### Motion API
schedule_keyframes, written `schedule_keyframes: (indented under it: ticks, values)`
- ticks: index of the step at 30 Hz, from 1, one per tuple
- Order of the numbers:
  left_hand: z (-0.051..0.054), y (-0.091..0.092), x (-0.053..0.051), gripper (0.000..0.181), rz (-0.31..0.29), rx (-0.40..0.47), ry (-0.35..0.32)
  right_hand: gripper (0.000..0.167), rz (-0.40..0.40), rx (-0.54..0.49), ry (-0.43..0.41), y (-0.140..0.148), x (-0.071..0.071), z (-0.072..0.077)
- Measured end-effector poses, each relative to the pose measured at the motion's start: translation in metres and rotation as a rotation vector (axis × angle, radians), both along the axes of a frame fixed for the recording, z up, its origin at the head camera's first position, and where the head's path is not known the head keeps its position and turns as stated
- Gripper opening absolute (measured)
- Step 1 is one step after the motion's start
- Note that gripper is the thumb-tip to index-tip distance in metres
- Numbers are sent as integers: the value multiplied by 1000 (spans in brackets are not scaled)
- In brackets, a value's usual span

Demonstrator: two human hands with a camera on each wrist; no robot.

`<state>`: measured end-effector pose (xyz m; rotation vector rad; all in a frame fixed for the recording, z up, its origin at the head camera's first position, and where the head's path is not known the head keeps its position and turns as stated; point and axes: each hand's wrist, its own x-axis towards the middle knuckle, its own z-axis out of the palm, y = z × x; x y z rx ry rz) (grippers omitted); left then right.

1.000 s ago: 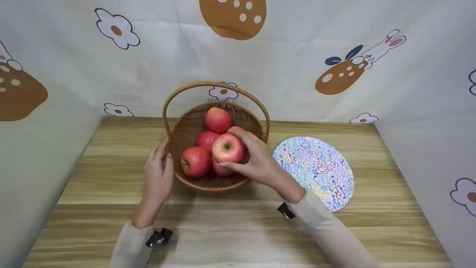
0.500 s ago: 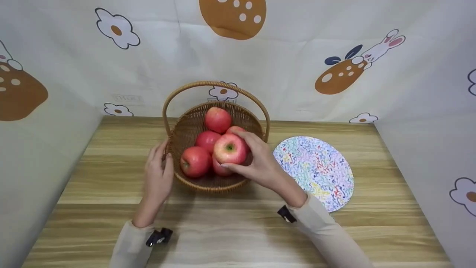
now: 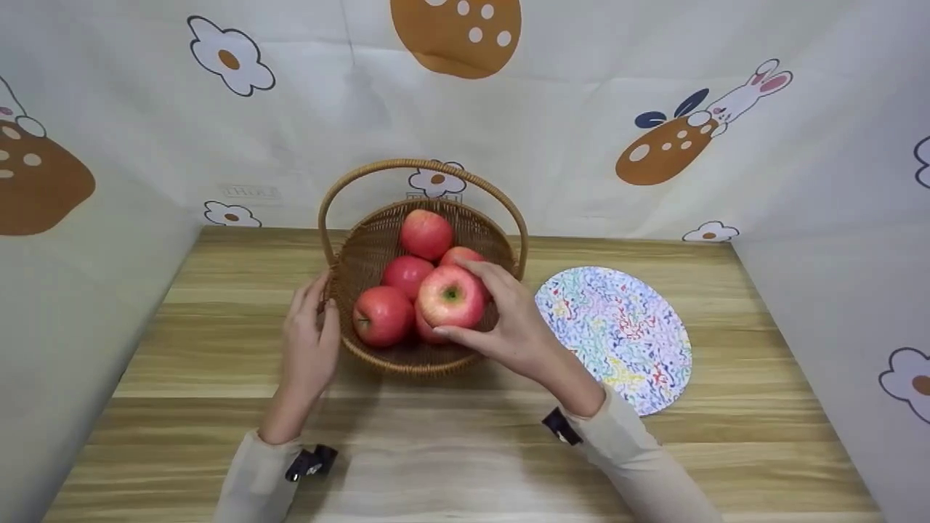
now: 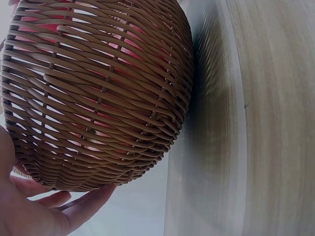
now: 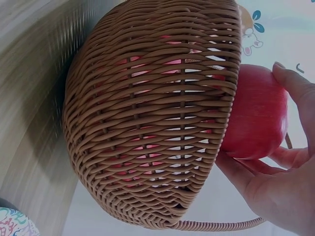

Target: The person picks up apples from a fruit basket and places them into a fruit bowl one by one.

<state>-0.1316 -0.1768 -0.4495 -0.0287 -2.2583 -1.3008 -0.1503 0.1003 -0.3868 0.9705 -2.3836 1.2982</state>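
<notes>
A woven basket [image 3: 429, 368] with a tall arched handle stands on the wooden table. My left hand [image 3: 309, 345] holds its left side near the handle's base, and the left wrist view shows the fingers [image 4: 88, 206] against the wickerwork. Above the right part of the basket, my right hand [image 3: 512, 330] grips a red apple [image 3: 451, 296] between thumb and fingers. This apple [image 5: 258, 113] sits at rim level in the right wrist view. Several more apples lie in the basket, among them one at the back [image 3: 426, 234] and one at the front left [image 3: 383, 317]; the held apple partly covers others.
A round mat [image 3: 617, 334] with a multicoloured squiggle pattern lies right of the basket, partly beneath the right forearm. A pale printed cloth [image 3: 567, 123] hangs behind the table [image 3: 436, 443] and along both sides.
The right hand and its apple have shifted slightly right and a little toward the front, showing more of the apple behind. The left hand and the basket have stayed in place.
</notes>
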Motion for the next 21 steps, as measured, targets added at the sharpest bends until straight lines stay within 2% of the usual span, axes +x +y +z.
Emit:
schedule_keyframes:
  ticks: [9,17,21]
  values:
    - [1,0,1,45,-21,21,8,80,-31,-10,-6,5,5,-1]
    - [0,0,0,45,-17,22,-4,79,-51,-25,19,10,10,-3]
    - [0,0,0,45,-6,15,18,79,-65,-34,10,13,13,-3]
